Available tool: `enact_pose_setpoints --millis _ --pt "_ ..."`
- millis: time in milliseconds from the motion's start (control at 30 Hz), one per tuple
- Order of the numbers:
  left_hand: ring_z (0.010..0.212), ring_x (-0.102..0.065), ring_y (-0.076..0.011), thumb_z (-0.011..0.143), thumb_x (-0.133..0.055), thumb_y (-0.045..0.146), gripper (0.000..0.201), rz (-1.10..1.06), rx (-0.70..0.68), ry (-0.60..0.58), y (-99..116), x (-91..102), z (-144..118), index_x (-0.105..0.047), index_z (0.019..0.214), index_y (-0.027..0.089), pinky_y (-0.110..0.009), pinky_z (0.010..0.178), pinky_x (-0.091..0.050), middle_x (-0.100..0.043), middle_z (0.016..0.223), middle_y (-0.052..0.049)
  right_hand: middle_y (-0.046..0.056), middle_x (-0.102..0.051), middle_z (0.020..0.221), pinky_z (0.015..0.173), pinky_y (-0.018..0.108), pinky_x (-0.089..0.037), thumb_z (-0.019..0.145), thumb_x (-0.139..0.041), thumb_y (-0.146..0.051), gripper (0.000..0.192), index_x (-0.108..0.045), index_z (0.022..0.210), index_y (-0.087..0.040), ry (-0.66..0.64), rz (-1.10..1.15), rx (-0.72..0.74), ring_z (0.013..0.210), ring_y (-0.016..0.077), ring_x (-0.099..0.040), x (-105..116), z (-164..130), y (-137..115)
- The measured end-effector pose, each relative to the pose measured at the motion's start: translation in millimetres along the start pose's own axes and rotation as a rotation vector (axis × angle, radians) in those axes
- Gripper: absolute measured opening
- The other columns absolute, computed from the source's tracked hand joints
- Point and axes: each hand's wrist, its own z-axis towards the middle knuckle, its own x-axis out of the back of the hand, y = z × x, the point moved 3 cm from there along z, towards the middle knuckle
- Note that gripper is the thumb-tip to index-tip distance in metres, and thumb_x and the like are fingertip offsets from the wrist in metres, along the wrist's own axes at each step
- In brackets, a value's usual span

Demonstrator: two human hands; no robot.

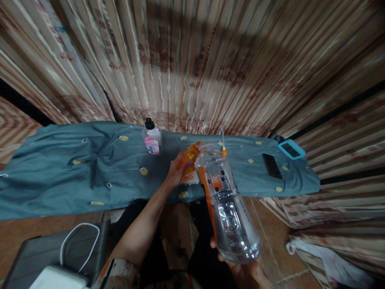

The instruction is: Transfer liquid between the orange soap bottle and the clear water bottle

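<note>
My left hand (176, 169) is closed around a small orange see-through bottle (190, 154) standing on the blue-green cloth (99, 172). A white tissue-like piece (192, 179) shows under that bottle. My right hand (240, 273) grips a large clear plastic bottle (230, 212) with an orange label low down near its base. The large bottle is tilted, its neck end by the orange bottle's mouth. Whether liquid runs between them I cannot tell. Just behind it is a cap with an orange base and a thin pale stem (223, 151).
A clear bottle with a black cap and pink label (152, 138) stands left of my hands. To the right lie a dark phone (272, 165) and a blue-framed device (291, 149). Striped curtains (192, 72) rise behind. A white object with a cable (58, 277) sits lower left.
</note>
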Motion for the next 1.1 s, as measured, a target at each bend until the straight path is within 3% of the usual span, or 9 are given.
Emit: enact_pose_setpoints --millis 100,267,567,833,1100 --pt "0.089 -0.067 -0.0246 0.078 -0.063 0.063 0.055 0.003 -0.005 -0.003 -1 0.0 0 -0.063 0.113 0.020 -0.038 0.083 -0.054 -0.070 0.094 -0.005 0.010 -0.085 0.103 0.073 0.031 -0.063 0.070 -0.083 -0.054 0.049 -0.077 0.112 -0.029 0.009 0.003 -0.012 0.084 0.0261 -0.080 0 -1 0" --pt "0.092 -0.066 -0.0256 0.077 -0.065 0.060 0.055 -0.033 0.014 0.002 0 -0.2 -1 -0.063 0.114 0.020 -0.038 0.085 -0.053 -0.069 0.095 -0.006 0.010 -0.086 0.100 0.072 0.040 -0.063 0.069 -0.082 -0.055 0.048 -0.076 0.111 -0.032 0.033 -0.009 -0.004 0.082 0.0313 -0.079 6 -2 3" --pt "0.085 -0.066 -0.0230 0.077 -0.061 0.068 0.063 0.022 -0.019 -0.005 2 -0.6 -1 -0.062 0.115 0.018 -0.036 0.079 -0.054 -0.070 0.092 -0.005 0.013 -0.085 0.100 0.073 0.035 -0.062 0.069 -0.083 -0.055 0.047 -0.077 0.107 -0.027 0.028 -0.001 -0.018 0.078 0.0272 -0.080 2 -2 0" --pt "0.088 -0.066 -0.0243 0.075 -0.063 0.069 0.064 0.002 -0.009 0.000 4 -1.5 0 -0.062 0.112 0.016 -0.038 0.081 -0.053 -0.070 0.094 -0.007 0.012 -0.085 0.095 0.067 0.046 -0.063 0.060 -0.087 -0.058 0.056 -0.076 0.106 -0.028 0.074 -0.014 -0.023 0.083 0.0371 -0.079 10 -1 8" --pt "0.090 -0.067 -0.0245 0.077 -0.062 0.067 0.064 0.007 -0.010 -0.023 2 -1.2 -1 -0.061 0.116 0.017 -0.036 0.081 -0.052 -0.071 0.098 -0.007 0.010 -0.086 0.097 0.072 0.023 -0.062 0.070 -0.085 -0.050 0.048 -0.078 0.111 -0.027 0.032 0.013 0.000 0.074 0.0202 -0.080 -17 -2 -12"
